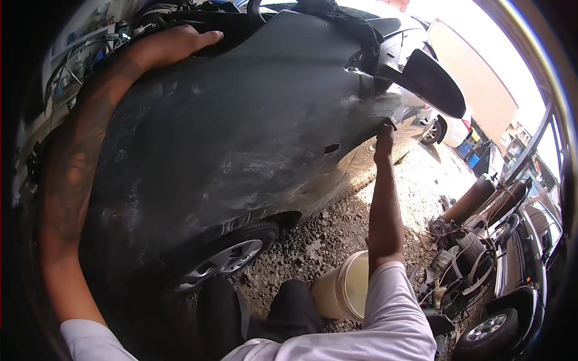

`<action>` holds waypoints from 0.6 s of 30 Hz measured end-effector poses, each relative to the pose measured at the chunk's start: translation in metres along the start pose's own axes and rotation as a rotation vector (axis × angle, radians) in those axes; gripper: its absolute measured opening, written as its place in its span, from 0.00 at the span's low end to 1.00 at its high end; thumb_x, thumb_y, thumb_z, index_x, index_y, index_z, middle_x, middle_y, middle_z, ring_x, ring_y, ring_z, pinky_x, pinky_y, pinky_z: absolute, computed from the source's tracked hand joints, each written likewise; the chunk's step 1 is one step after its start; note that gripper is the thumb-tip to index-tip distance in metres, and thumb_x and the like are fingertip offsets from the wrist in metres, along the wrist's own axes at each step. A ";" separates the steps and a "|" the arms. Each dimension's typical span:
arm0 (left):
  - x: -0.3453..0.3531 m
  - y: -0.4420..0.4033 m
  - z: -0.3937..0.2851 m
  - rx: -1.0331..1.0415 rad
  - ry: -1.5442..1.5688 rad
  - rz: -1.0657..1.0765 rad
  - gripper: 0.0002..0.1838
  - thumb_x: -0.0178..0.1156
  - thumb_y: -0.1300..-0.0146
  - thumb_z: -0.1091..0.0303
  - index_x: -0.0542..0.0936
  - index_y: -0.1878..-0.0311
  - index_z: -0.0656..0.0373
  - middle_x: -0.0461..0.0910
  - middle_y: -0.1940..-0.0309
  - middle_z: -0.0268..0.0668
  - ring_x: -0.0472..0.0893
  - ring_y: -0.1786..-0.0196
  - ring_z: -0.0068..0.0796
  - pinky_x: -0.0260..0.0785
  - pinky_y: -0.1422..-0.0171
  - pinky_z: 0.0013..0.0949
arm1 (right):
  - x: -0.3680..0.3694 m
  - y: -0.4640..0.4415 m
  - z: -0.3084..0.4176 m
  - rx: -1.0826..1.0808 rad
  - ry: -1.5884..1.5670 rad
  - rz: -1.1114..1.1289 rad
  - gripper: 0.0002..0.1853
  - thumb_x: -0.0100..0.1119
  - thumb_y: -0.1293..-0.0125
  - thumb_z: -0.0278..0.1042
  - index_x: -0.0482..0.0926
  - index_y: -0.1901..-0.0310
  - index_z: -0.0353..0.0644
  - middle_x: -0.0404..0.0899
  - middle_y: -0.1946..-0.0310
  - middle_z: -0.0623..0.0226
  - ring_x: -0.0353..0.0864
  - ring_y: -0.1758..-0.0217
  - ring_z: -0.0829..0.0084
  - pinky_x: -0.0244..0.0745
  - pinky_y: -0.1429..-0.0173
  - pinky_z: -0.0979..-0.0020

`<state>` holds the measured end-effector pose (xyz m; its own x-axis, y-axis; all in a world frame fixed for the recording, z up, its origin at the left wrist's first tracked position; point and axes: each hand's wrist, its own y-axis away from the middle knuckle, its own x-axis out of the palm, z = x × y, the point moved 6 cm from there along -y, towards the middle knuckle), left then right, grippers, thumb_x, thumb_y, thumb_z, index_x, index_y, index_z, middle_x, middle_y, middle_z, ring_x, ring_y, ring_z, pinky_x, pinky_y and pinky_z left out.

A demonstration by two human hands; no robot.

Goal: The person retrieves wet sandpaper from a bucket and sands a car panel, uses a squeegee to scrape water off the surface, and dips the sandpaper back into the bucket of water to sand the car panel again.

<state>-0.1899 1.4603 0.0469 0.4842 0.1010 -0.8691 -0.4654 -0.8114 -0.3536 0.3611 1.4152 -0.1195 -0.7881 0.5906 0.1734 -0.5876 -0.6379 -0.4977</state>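
Note:
A large dark grey car panel (241, 120) with pale scuff marks spans the middle of the head view, above a wheel (226, 259). My left hand (186, 42) rests at the panel's upper left edge, thumb stretched out to the right; its other fingers are hidden. Out to the right, my right hand (385, 139) is closed at the panel's right edge, by a small dark piece that I cannot make out. A black side mirror (436, 84) sticks out above that hand. Between the wheel and my right hand, the panel has a small dark oval hole (332, 148).
A pale bucket (343, 286) stands on the gravel (301, 243) beside my knees. To the right lie cylinders (472, 198), loose parts and cables, with another vehicle's wheel (486, 327) at the lower right. A white car (451, 129) is farther back.

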 end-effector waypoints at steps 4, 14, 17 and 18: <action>0.000 -0.005 0.001 0.032 -0.029 -0.047 0.39 0.40 0.29 0.35 0.84 0.53 0.66 0.85 0.59 0.49 0.84 0.54 0.43 0.69 0.40 0.39 | 0.020 0.026 0.001 -0.354 0.176 0.060 0.20 0.41 0.29 0.40 0.69 0.44 0.35 0.68 0.42 0.57 0.61 0.33 0.61 0.52 0.29 0.62; 0.003 -0.008 0.014 -0.021 0.071 0.008 0.39 0.44 0.30 0.33 0.84 0.51 0.65 0.85 0.61 0.42 0.83 0.58 0.34 0.70 0.42 0.36 | -0.061 -0.017 0.046 -0.249 0.334 0.150 0.17 0.44 0.24 0.45 0.76 0.50 0.41 0.76 0.55 0.72 0.73 0.52 0.78 0.68 0.44 0.69; 0.004 -0.012 0.013 0.001 0.102 -0.013 0.39 0.44 0.30 0.34 0.83 0.50 0.65 0.85 0.58 0.42 0.83 0.58 0.34 0.70 0.42 0.35 | -0.144 0.086 0.015 0.038 0.343 0.109 0.18 0.50 0.29 0.45 0.76 0.56 0.36 0.74 0.68 0.71 0.68 0.70 0.77 0.67 0.64 0.68; 0.005 -0.012 0.018 -0.035 0.138 -0.016 0.38 0.44 0.29 0.34 0.83 0.49 0.65 0.85 0.58 0.43 0.83 0.58 0.33 0.70 0.43 0.34 | -0.141 0.154 0.032 0.188 0.361 0.156 0.19 0.51 0.31 0.47 0.77 0.58 0.35 0.74 0.70 0.69 0.70 0.68 0.76 0.68 0.65 0.68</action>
<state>-0.1954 1.4805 0.0408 0.5895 0.0356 -0.8070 -0.4320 -0.8302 -0.3522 0.3760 1.2181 -0.1936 -0.7751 0.5935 -0.2166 -0.5158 -0.7925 -0.3254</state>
